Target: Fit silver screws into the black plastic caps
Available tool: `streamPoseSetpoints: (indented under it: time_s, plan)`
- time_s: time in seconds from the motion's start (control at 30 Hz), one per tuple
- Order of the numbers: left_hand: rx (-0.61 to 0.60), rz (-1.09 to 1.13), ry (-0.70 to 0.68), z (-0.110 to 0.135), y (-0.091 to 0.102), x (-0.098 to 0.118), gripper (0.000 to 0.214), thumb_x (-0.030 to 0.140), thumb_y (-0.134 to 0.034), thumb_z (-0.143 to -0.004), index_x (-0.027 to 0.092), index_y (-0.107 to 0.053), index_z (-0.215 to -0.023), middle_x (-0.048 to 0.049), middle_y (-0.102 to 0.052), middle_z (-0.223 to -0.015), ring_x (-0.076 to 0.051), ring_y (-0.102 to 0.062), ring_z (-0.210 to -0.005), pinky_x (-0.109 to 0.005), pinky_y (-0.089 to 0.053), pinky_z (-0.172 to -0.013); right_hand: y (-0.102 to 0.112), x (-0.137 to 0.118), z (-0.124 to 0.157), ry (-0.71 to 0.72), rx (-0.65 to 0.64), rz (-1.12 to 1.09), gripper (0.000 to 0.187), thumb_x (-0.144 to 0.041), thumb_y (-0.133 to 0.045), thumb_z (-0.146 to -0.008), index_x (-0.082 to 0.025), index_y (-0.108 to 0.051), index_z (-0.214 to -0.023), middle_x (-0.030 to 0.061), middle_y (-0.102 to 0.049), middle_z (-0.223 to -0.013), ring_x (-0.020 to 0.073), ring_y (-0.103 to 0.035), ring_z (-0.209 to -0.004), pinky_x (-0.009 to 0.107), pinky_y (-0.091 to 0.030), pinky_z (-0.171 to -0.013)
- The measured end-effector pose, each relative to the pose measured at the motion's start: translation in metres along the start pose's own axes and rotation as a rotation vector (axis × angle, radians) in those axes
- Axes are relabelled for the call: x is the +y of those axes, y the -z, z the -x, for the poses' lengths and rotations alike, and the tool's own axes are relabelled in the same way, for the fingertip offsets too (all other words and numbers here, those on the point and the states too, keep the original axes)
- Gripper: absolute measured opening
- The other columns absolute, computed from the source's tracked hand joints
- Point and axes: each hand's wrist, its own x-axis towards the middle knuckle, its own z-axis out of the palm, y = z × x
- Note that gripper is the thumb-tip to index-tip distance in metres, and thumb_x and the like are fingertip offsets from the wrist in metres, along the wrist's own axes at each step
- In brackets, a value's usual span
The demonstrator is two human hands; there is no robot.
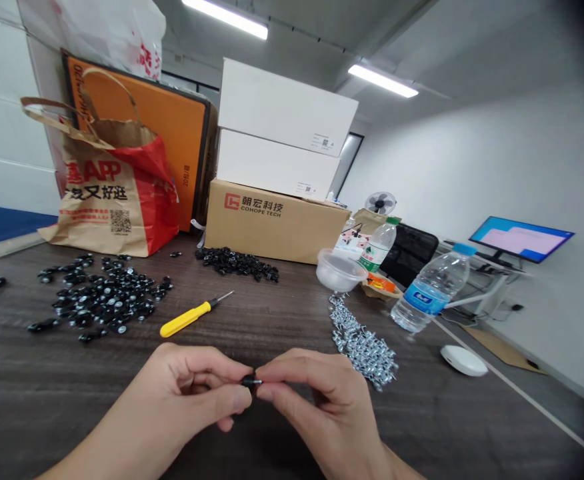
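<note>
Between thumb and forefinger, my left hand [187,387] pinches a small black part [248,382], mostly covered by the fingertips. My right hand [322,397] is closed in a pinch on a small metal screw [259,382], whose thin shank meets the black part. Beyond the hands lies a yellow-handled screwdriver [187,320], its tip pointing right and away. A heap of silver screws [367,350] is spread just past my right hand. To the far left is a pile of black parts with silver screw heads [107,297]; a second pile of black parts [237,262] sits by the cardboard box.
Along the back stand a paper bag [107,193], an orange box [187,147] and a cardboard box [272,223] under white boxes [282,107]. At right are a plastic tub [339,272], a water bottle [429,293] and a round white device [463,360] near the table edge.
</note>
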Motion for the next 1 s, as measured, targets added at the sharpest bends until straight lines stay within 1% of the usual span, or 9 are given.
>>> streamPoseSetpoints:
  time_s: [0.2,0.27,0.37,0.5,0.63,0.8,0.9,1.0]
  plan:
    - [0.004,-0.002,0.01,0.0,0.0,0.002,0.016,0.029,-0.087,-0.065,0.02,-0.083,-0.078,-0.0031,-0.076,-0.062,-0.015,-0.065,-0.055,-0.023,-0.05,-0.056,0.001,0.002,0.0,-0.01,-0.014,-0.022,0.016,-0.006,-0.075,-0.084,-0.018,-0.081,-0.092,0.0032,-0.079,-0.08,0.0113,-0.073,-0.069,0.015,-0.055,-0.067]
    - [-0.005,-0.047,0.01,0.001,-0.001,0.006,0.015,0.029,-0.086,-0.066,0.02,-0.083,-0.079,-0.0025,-0.076,-0.062,-0.014,-0.064,-0.055,-0.021,-0.049,-0.056,0.001,0.002,0.0,-0.022,-0.017,-0.023,0.013,-0.008,-0.075,-0.084,-0.018,-0.081,-0.091,0.0032,-0.079,-0.079,0.0117,-0.073,-0.068,0.016,-0.055,-0.066]
    - [-0.022,-0.105,0.017,0.003,-0.002,0.011,0.01,0.027,-0.084,-0.068,0.022,-0.084,-0.077,-0.0006,-0.073,-0.057,-0.013,-0.063,-0.055,-0.02,-0.049,-0.055,0.001,0.003,0.001,-0.037,-0.02,-0.023,0.009,-0.011,-0.078,-0.083,-0.018,-0.08,-0.088,0.0031,-0.079,-0.078,0.012,-0.073,-0.066,0.016,-0.054,-0.064]
    - [0.002,-0.123,0.008,0.005,-0.003,0.013,0.009,0.027,-0.084,-0.066,0.023,-0.083,-0.074,-0.0002,-0.073,-0.056,-0.014,-0.064,-0.055,-0.019,-0.05,-0.055,0.001,0.004,0.002,-0.055,-0.018,0.003,0.002,-0.016,-0.08,-0.082,-0.018,-0.079,-0.083,0.0017,-0.078,-0.073,0.0113,-0.071,-0.062,0.016,-0.052,-0.061]
    - [0.004,-0.168,0.006,0.005,-0.004,0.014,0.01,0.028,-0.084,-0.069,0.023,-0.084,-0.078,0.0,-0.073,-0.057,-0.014,-0.063,-0.056,-0.018,-0.05,-0.054,0.001,0.004,0.002,-0.048,-0.003,0.031,0.003,-0.019,-0.08,-0.083,-0.017,-0.078,-0.081,0.0009,-0.077,-0.071,0.0106,-0.07,-0.06,0.016,-0.051,-0.059]
    - [0.005,-0.195,-0.015,0.006,-0.004,0.015,0.01,0.029,-0.083,-0.067,0.024,-0.084,-0.076,-0.0004,-0.073,-0.057,-0.014,-0.063,-0.055,-0.019,-0.051,-0.054,0.001,0.005,0.003,-0.036,-0.02,0.073,0.006,-0.022,-0.078,-0.085,-0.018,-0.077,-0.08,-0.0001,-0.077,-0.07,0.0106,-0.069,-0.059,0.017,-0.05,-0.059]
    - [0.021,-0.197,-0.02,0.007,-0.005,0.016,0.01,0.03,-0.083,-0.067,0.024,-0.084,-0.075,-0.0005,-0.073,-0.056,-0.015,-0.064,-0.055,-0.019,-0.052,-0.054,0.002,0.005,0.003,-0.04,-0.045,0.117,0.007,-0.023,-0.078,-0.086,-0.017,-0.076,-0.082,-0.0002,-0.076,-0.072,0.0109,-0.069,-0.061,0.018,-0.05,-0.061]
    - [0.034,-0.212,-0.027,0.006,-0.005,0.019,0.01,0.03,-0.082,-0.066,0.025,-0.084,-0.074,-0.0007,-0.073,-0.055,-0.016,-0.064,-0.054,-0.019,-0.052,-0.053,0.004,0.005,0.003,-0.014,-0.062,0.152,0.004,-0.021,-0.077,-0.086,-0.017,-0.076,-0.085,0.0001,-0.077,-0.075,0.011,-0.07,-0.064,0.018,-0.049,-0.065]
